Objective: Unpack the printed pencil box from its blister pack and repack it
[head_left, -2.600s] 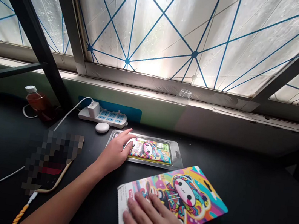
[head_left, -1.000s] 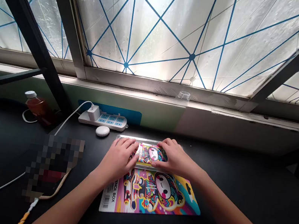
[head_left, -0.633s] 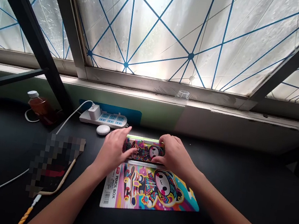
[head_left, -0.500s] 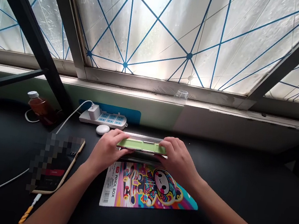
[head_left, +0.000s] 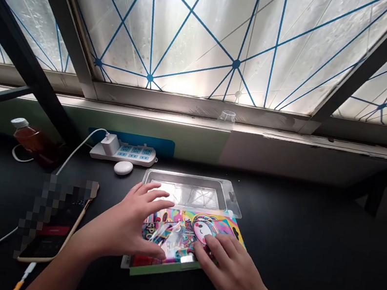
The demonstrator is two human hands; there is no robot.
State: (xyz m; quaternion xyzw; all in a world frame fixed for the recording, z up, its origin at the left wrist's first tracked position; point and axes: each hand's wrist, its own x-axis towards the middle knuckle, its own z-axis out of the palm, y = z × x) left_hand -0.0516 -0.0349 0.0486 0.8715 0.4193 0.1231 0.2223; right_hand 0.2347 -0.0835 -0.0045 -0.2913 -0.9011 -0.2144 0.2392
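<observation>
A pencil box (head_left: 175, 241) with a colourful cartoon print and a light green side lies on the black desk, on top of its printed card (head_left: 237, 233). My left hand (head_left: 132, 221) arches over the box's left end, fingers spread and thumb apart, holding nothing; whether it touches the box I cannot tell. The fingers of my right hand (head_left: 229, 265) rest on the right part of the box, loosely bent and not wrapped round it. Just behind, a clear plastic blister tray (head_left: 187, 179) lies flat on the desk.
A phone (head_left: 56, 231) on a charging cable lies to the left. Behind it stand a bottle (head_left: 36, 141) of reddish drink and a white power strip (head_left: 132, 153) with a charger. A small white oval case (head_left: 123, 168) sits near the tray. The window is at the back.
The pencil box has come down from an edge-on hold between both hands over the tray to lie on the card, print up. My left hand has let go. The view has shifted slightly.
</observation>
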